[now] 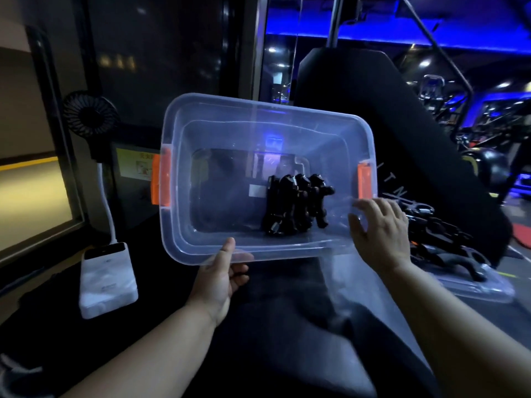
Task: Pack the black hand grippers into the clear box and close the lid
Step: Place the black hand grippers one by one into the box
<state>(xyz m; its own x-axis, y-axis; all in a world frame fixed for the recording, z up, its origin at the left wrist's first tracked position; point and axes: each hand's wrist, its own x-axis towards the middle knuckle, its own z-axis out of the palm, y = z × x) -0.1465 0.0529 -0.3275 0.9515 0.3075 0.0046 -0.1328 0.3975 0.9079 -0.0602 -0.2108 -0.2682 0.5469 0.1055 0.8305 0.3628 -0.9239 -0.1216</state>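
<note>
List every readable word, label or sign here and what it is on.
"ITN": white letters on the black padded panel, the rest hidden behind the clear plastic box.
Red characters on the yellow sticker: too blurred to read.
Small mark on the white power bank: too small to read.

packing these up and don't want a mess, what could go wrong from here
The clear box looks tilted, gripped at its near rim by the left hand; it could slip. The hand grippers inside are loose and might slide or spill. On the lid lie other grippers, so lifting it could scatter them.
</note>
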